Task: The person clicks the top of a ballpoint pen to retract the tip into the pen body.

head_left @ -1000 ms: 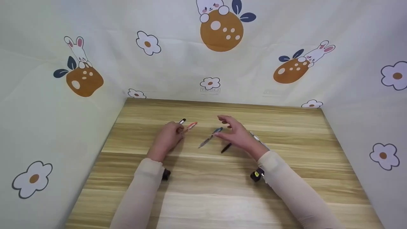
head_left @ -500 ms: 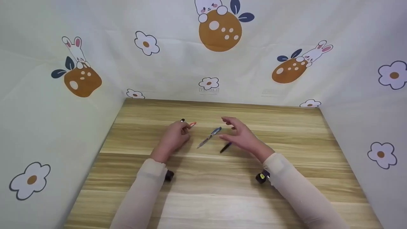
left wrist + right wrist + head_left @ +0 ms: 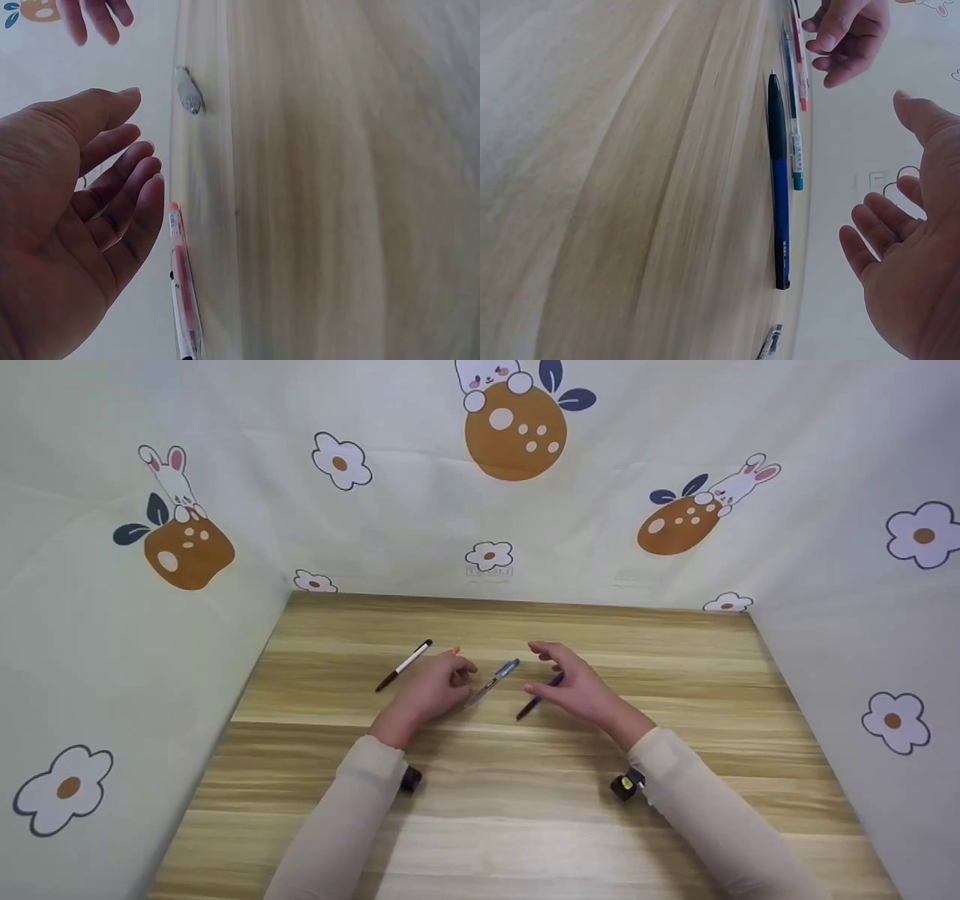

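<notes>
My left hand [image 3: 435, 690] hovers over the table with loosely bent fingers and nothing between them. Beneath it lies a red-orange gel pen [image 3: 182, 277], mostly hidden in the head view. Left of that hand is a white pen with black ends [image 3: 405, 665]. Just beyond its fingertips lies a clear pen with a blue-green end [image 3: 499, 676]. My right hand [image 3: 574, 679], thumb and fingers spread apart, is raised beside a dark blue pen [image 3: 780, 187] and holds nothing. Another pen [image 3: 770, 343] shows partly at the right wrist view's bottom edge.
The pens lie on a wood-grain table [image 3: 480, 810]. Pale curtains [image 3: 405, 525] printed with rabbits, oranges and flowers close off the back and both sides. A small black camera [image 3: 624, 786] sits at the right wrist, and another [image 3: 411, 780] at the left.
My left hand has moved right, uncovering the white pen and passing over the red-orange one towards the clear pen. My right hand has drifted slightly right and nearer. The pens stay in place.
</notes>
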Demonstrator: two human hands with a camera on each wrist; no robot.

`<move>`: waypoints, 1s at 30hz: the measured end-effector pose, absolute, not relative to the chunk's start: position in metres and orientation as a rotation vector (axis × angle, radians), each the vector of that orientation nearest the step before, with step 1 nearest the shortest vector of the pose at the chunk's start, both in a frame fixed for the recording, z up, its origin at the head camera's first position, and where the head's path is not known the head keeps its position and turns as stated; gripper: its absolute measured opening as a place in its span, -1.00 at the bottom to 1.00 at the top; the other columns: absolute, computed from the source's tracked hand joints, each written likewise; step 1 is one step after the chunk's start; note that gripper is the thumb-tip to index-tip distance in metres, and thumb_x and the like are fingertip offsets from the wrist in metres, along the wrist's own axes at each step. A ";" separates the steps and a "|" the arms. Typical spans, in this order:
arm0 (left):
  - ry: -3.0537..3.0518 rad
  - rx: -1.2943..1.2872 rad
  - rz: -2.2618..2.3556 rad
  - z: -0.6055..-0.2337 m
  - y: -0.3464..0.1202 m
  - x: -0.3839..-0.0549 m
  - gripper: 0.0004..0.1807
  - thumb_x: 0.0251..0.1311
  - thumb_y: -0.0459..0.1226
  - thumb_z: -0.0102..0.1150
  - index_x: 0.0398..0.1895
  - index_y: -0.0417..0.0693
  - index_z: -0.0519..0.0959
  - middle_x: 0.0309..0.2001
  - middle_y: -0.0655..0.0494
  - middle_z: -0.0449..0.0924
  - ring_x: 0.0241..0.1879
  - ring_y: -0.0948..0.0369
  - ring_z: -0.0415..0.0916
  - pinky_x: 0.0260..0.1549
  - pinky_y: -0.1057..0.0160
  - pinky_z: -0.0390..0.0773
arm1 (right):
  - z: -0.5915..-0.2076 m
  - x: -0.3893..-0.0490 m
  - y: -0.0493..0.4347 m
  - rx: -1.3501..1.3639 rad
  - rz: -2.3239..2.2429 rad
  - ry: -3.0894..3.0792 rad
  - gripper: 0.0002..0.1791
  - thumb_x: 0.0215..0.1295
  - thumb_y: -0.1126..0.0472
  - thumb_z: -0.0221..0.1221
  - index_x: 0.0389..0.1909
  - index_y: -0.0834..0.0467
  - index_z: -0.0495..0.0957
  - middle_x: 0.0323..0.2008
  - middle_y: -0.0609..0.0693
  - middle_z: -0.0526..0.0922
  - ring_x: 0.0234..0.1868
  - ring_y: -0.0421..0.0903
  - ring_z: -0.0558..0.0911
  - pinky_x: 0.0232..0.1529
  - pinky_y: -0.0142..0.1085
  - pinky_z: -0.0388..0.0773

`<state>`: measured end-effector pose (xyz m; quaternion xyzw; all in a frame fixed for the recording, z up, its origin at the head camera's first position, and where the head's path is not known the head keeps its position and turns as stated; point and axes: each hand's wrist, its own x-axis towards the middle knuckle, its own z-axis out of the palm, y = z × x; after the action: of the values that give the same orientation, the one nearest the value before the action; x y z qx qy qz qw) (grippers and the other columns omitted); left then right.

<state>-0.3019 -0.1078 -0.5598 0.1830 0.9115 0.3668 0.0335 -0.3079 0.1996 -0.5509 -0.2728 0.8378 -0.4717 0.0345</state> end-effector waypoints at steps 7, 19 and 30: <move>2.743 0.591 1.166 -0.561 -0.097 -0.303 -0.64 0.40 -0.33 0.46 0.21 -0.22 0.74 0.03 -0.02 0.73 0.00 0.06 0.65 0.10 -0.03 0.67 | -0.553 -0.304 0.208 -0.765 -1.453 2.569 -0.14 0.44 0.11 0.50 0.64 0.24 0.35 0.54 0.31 0.45 0.52 0.24 0.44 0.52 0.24 0.36; 2.799 0.656 1.035 -0.566 -0.086 -0.304 -0.60 0.39 -0.27 0.51 0.24 -0.16 0.72 0.05 -0.02 0.72 0.01 0.07 0.64 0.10 0.00 0.65 | -0.555 -0.297 0.216 -0.706 -1.469 2.551 -0.13 0.45 0.07 0.50 0.65 0.19 0.35 0.55 0.28 0.44 0.54 0.23 0.42 0.55 0.21 0.33; 2.814 0.622 0.964 -0.570 -0.083 -0.309 -0.63 0.34 -0.33 0.50 0.20 -0.12 0.76 0.02 0.02 0.72 -0.02 0.11 0.62 0.10 0.01 0.65 | -0.557 -0.295 0.220 -0.709 -1.494 2.560 -0.14 0.41 0.16 0.52 0.63 0.23 0.37 0.51 0.34 0.46 0.50 0.33 0.44 0.54 0.24 0.34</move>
<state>-0.3089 -0.0826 -0.5700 0.2044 0.9247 0.3169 0.0514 -0.2945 0.2199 -0.5573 -0.2325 0.8391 -0.4895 0.0469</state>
